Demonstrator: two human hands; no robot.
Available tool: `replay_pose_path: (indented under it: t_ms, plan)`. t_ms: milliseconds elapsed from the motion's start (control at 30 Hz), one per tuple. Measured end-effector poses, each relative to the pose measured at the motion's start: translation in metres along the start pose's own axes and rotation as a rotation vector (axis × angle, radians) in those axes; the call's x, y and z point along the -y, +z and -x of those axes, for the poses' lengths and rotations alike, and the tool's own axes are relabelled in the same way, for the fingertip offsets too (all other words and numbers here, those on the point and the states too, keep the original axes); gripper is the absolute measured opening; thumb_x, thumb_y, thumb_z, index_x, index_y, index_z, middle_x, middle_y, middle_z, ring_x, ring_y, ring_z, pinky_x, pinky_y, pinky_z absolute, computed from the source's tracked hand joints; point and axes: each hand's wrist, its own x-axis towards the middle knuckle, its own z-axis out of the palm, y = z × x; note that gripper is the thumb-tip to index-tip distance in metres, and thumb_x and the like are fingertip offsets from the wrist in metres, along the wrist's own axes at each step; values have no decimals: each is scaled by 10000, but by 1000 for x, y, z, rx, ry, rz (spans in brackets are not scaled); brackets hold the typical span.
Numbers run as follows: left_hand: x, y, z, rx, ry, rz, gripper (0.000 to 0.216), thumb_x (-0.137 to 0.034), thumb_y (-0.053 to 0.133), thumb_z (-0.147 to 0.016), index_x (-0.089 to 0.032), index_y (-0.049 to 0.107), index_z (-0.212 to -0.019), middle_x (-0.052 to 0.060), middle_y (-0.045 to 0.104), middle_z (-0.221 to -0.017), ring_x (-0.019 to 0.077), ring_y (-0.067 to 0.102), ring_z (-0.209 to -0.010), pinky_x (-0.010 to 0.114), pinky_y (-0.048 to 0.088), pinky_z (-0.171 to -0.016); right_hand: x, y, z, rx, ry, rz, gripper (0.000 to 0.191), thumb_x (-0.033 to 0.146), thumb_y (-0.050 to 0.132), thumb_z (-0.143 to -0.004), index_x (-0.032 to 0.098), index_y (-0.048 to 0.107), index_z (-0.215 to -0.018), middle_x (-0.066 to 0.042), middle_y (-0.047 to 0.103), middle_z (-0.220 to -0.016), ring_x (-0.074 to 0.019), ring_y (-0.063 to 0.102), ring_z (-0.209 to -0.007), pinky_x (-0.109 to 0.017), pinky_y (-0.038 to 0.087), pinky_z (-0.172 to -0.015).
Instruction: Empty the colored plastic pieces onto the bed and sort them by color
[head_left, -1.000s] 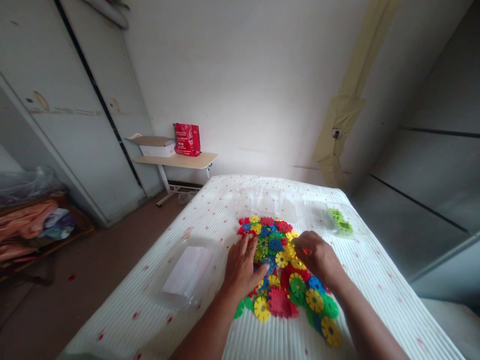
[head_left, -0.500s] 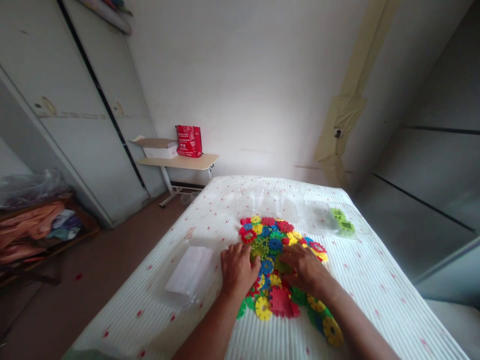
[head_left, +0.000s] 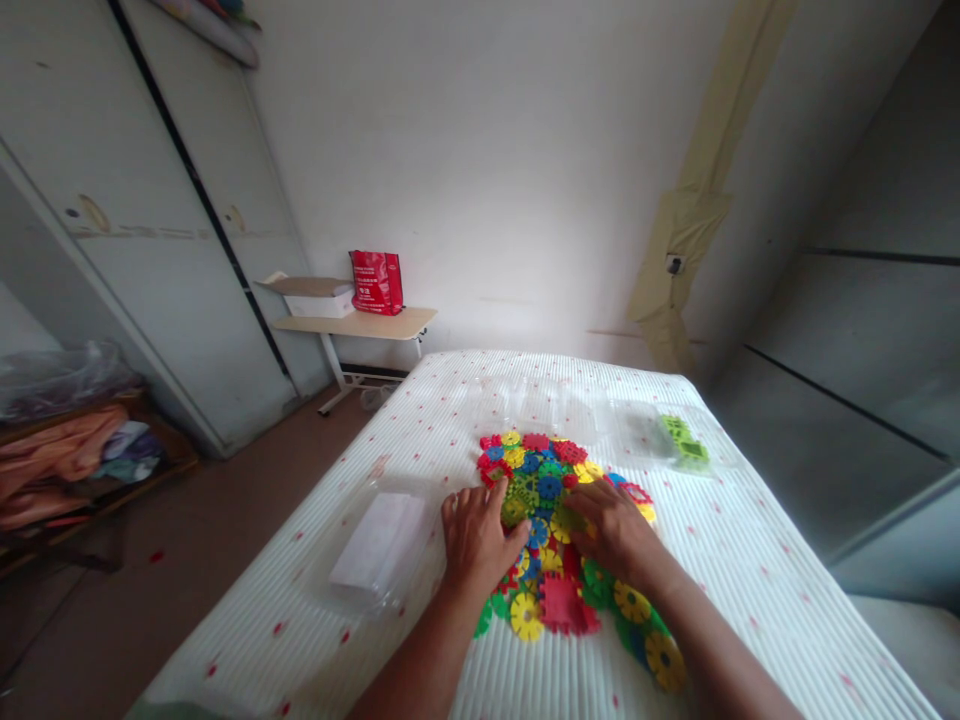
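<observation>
Plastic interlocking pieces (head_left: 550, 488) in red, yellow, blue and green are lying in a loose heap on a white ribbed cover (head_left: 757, 610), spreading between the two hands and beyond them, with some discs reaching nearer the person. The left hand (head_left: 478, 530) is resting at the heap's left edge, its thumb and fingers standing apart. The right hand (head_left: 613, 525) is bending over the right side, its fingertips partly hidden, so whether it is gripping a piece I cannot tell. The hands are staying clear of each other. On the side table (head_left: 412, 322), a red bag (head_left: 377, 283) is showing white lettering, too small to read surely. Both forearms are slanting inward from the bottom edge, backs of the hands facing up.
</observation>
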Motion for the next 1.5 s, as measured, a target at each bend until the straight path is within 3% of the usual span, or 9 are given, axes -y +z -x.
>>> replay_pose_path:
  t_ms: [333, 567, 800, 1000, 1167, 1367, 1500]
  plan:
    - [4, 4, -3, -22, -42, 253, 664, -257, 681, -650, -228, 458, -1274, 35, 654, -930, 226, 572, -907, 420, 374, -896, -12, 13, 1, -166, -33, -97, 290, 231, 527, -802, 182, 622, -1072, -115, 612, -1130, -242, 556, -1010, -394, 434, -873]
    - [7, 9, -3, -59, 20, 343, 663, -180, 691, -626, -248, 464, -1245, 1, 660, -871, 200, 589, -851, 415, 397, -880, -17, 18, 0, -256, -73, -144, 325, 226, 528, -792, 192, 620, -1101, -124, 612, -1125, -258, 579, -1021, -429, 481, -858]
    - [6, 8, -2, -134, 177, 485, 627, -104, 633, -683, -235, 433, -1262, 33, 637, -1012, 195, 572, -974, 381, 425, -912, -7, 9, 0, -241, -58, -269, 359, 198, 540, -777, 202, 613, -1128, -118, 600, -1177, -241, 584, -1048, -401, 491, -881]
    - [1, 17, 0, 1, 235, 523, 688, -152, 670, -690, -253, 397, -1313, 40, 642, -1042, 199, 583, -983, 385, 458, -905, -5, 14, -1, -247, -81, -278, 354, 211, 566, -782, 204, 611, -1134, -121, 589, -1193, -237, 572, -1070, -397, 480, -896]
    - [1, 17, 1, 83, 197, 596, 725, -179, 664, -687, -258, 368, -1344, 48, 637, -1105, 189, 602, -977, 367, 475, -899, -8, 17, -1, -209, -63, -227, 317, 226, 578, -785, 204, 632, -1097, -126, 601, -1182, -249, 580, -1056, -401, 490, -870]
    - [5, 9, 1, -52, 125, 480, 572, -46, 465, -731, -222, 451, -1274, 37, 666, -990, 181, 591, -949, 372, 434, -907, 7, 15, -4, -141, -94, -198, 306, 227, 567, -793, 187, 626, -1090, -124, 575, -1222, -232, 563, -1069, -370, 466, -885]
    - [8, 14, -2, -61, 92, 413, 560, 17, 386, -728, -214, 491, -1228, 15, 674, -856, 161, 600, -838, 348, 442, -850, 22, 13, -11, -50, -115, -64, 302, 262, 570, -789, 201, 621, -1080, -109, 598, -1175, -245, 542, -1032, -404, 418, -880]
